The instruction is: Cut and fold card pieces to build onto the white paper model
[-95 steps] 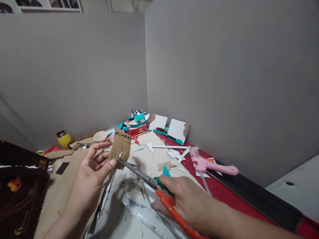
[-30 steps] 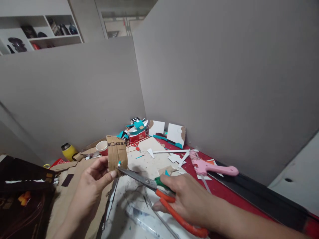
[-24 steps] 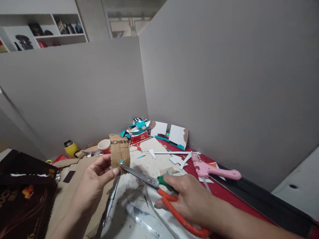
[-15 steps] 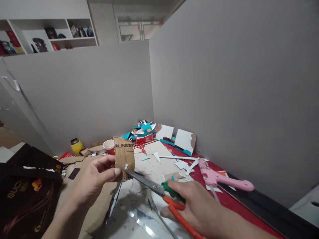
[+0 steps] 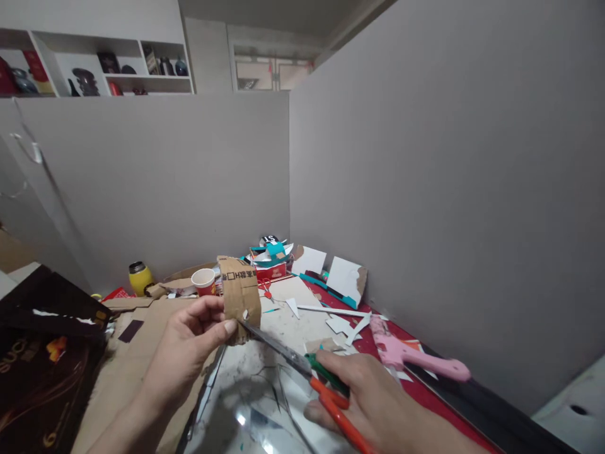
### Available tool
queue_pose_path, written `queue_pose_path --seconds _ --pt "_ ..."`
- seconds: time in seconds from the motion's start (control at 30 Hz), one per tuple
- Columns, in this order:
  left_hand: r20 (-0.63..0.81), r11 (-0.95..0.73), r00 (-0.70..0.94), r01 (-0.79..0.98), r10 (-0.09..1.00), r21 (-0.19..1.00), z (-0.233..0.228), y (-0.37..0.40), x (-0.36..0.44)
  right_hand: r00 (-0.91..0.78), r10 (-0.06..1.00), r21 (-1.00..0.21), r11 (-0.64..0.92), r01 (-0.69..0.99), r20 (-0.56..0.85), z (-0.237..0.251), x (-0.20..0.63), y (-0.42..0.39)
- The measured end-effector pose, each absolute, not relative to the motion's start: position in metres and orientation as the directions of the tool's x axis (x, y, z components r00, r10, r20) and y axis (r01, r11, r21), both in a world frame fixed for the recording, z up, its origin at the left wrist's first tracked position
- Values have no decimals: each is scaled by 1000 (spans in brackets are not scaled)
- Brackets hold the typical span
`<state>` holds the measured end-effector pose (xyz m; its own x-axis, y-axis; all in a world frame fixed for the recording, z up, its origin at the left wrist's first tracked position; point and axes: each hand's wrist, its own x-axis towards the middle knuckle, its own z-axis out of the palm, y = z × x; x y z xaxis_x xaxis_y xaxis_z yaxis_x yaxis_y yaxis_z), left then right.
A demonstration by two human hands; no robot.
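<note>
- The left hand (image 5: 189,337) pinches a cardboard piece (image 5: 240,296) between thumb and fingers, held upright above the table's (image 5: 283,328) middle.
- The right hand (image 5: 373,403) grips the orange-handled scissors (image 5: 302,369), fingers closed through the loops.
- The blade tips sit at the piece's lower edge; the cut looks barely begun, most of it left.
- The piece is brown, creased, printed in black near its top.

Grey partition walls (image 5: 425,157) (corner); white shelf (image 5: 94,63) behind.
</note>
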<state>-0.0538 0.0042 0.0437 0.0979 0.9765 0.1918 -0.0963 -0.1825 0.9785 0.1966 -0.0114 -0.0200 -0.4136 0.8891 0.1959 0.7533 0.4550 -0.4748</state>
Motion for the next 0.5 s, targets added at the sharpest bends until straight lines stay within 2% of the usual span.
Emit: queue_pose_path --seconds 0.23,0.5 --pt "56 -67 338 21 940 998 55 10 -70 -416 892 -489 446 750 176 -17 198 -9" --pt "90 -99 321 12 943 995 53 11 -70 -390 905 -492 420 763 169 -14 198 -10"
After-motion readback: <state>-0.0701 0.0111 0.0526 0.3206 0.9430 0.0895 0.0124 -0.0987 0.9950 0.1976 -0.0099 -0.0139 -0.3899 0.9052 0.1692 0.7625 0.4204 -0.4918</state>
